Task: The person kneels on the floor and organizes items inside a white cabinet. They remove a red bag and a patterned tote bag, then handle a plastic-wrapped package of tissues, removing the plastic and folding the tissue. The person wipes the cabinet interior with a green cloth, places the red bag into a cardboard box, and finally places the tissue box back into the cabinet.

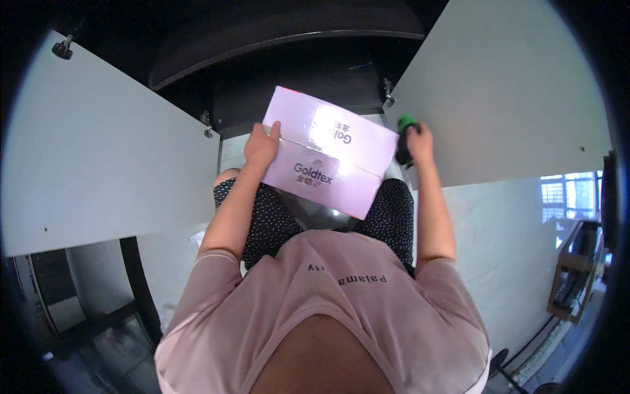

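Note:
A pale pink cardboard shoe-box-shaped carton [339,143] with printed lettering is tilted over my knees, its flaps meeting along a middle seam. My left hand [262,147] grips its left end, thumb on top by the seam. Just past the carton's right end, my right hand [420,143] holds a small green-and-black item [406,135]; blur keeps me from telling what it is. The underside of the carton is hidden.
In front is a dark cabinet [295,74] with a shelf edge [275,43]. White doors stand swung out at left [108,147] and right [502,98], with metal hinges [206,125]. A brown open box [573,271] lies on the right; pale floor tiles [502,226] extend beside me.

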### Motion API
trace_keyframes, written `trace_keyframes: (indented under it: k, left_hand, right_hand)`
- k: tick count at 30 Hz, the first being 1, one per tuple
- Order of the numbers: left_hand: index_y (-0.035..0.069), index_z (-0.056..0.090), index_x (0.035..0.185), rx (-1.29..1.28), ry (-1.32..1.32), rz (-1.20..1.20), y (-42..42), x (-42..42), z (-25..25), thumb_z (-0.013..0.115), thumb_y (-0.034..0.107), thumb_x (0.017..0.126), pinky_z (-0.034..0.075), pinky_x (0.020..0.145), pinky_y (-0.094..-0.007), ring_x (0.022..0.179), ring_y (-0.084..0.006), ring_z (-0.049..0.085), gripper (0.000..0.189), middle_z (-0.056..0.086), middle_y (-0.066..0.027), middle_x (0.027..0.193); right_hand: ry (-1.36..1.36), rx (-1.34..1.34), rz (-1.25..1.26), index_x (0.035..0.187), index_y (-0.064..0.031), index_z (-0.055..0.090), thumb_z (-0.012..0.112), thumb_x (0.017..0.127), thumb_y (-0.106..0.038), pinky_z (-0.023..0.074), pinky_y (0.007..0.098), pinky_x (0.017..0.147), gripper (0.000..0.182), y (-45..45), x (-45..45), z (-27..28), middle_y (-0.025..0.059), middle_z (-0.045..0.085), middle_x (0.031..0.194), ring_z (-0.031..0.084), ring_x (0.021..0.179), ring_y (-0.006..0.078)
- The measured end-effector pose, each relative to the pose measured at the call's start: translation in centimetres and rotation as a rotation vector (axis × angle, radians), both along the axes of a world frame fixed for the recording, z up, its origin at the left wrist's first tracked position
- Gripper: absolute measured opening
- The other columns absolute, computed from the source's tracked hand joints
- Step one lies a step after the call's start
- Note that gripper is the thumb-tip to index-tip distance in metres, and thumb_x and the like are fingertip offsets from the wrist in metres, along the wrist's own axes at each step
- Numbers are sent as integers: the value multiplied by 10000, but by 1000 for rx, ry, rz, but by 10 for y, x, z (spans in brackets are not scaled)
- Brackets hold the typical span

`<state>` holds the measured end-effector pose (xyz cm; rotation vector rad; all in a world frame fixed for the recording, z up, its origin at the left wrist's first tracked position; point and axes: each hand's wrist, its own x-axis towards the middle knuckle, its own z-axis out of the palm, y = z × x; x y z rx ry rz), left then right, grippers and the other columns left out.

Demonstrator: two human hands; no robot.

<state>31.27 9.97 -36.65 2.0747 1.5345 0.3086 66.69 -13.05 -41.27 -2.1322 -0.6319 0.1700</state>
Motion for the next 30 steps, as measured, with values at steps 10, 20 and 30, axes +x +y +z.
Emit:
trace_keyframes:
  k: [10,20,30]
  left_hand:
    - [-76,587,1089,76,101,395,-43,-21,-15,482,591,893,497,854,-497,931,-451,644,703,653,-320,960]
    - [-86,537,1113,-17,389,586,-33,-22,-58,395,605,929,517,851,-479,978,-415,643,728,620,-283,1080]
    - [-82,368,1357,438,273,399,-79,-24,-67,570,348,883,318,1032,-522,1221,-379,427,671,433,-255,1344]
  right_hand:
    - [191,23,290,1309,-22,520,583,880,-140,478,403,914,450,46,-55,7,268,644,1112,624,1055,399]
    - [-201,-74,532,1362,-17,422,642,801,-25,374,476,1041,603,140,-77,-41,298,421,1350,449,1224,451]
    - [92,98,402,1322,11,492,591,893,-77,394,408,1029,449,114,-41,-61,241,560,1263,533,1180,378]
